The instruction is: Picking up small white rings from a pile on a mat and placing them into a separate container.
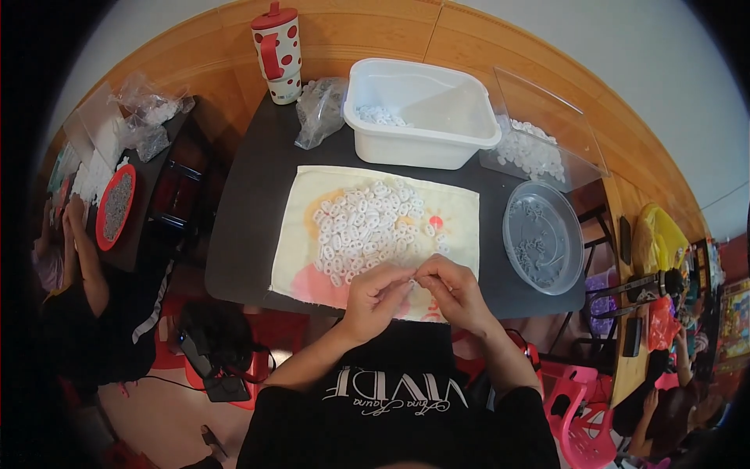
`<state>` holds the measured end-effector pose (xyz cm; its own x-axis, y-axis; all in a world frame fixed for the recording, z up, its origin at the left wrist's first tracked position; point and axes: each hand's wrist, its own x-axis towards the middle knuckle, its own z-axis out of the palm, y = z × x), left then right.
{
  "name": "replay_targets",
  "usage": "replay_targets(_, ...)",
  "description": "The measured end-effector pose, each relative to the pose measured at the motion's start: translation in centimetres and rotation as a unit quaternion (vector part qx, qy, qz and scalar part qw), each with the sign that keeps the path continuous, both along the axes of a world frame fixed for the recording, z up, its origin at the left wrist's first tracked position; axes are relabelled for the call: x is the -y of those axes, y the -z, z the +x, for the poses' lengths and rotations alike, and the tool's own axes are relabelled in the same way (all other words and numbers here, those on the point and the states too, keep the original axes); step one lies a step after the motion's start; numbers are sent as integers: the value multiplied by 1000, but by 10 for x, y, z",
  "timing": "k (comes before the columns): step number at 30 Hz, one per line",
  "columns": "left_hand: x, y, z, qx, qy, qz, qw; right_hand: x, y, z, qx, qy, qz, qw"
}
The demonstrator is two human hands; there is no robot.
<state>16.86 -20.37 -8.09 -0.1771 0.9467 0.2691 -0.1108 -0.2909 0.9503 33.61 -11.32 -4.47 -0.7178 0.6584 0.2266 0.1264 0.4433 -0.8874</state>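
Observation:
My left hand (377, 301) and my right hand (459, 295) meet fingertip to fingertip over the near edge of a pale yellow towel (295, 209). Both are closed in a pinch on a tiny whitish piece (412, 282), mostly covered by the fingers; its kind is too small to make out. Just beyond the hands, a heap of small white oval plastic pieces with holes (366, 227) is spread over the towel. A few loose ones lie to the right of the heap, near a red sun print.
Behind the towel stands a white tub (422, 148) holding some white pieces. To its right is a clear box of white pieces (531, 148); nearer, a round clear tray (544, 270) holds small grey parts. A spotted tumbler (279, 59) and plastic bag (321, 113) stand back left. Other people work on both sides.

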Motion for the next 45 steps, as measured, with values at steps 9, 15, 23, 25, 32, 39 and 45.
replay_targets(9,1,-1,0,4,-8,-1,1000,2,-1,-3,7,-6,64,998)
replay_targets(15,1,-2,0,-23,-39,19,999,6,2,-8,13,4,100,995)
replay_targets(23,2,-4,1,-11,-42,11,999,10,8,-9,1,21,76,997)
replay_targets(25,0,-4,1,-4,-47,17,999,9,8,-7,-5,22,69,997)
replay_targets(32,-1,4,-1,-52,-46,19,997,-23,-4,29,22,191,137,972)
replay_targets(39,-1,6,0,-24,-32,-11,999,-24,1,20,131,133,332,924)
replay_targets(45,-5,6,2,-46,-43,11,998,-18,5,7,162,142,378,901)
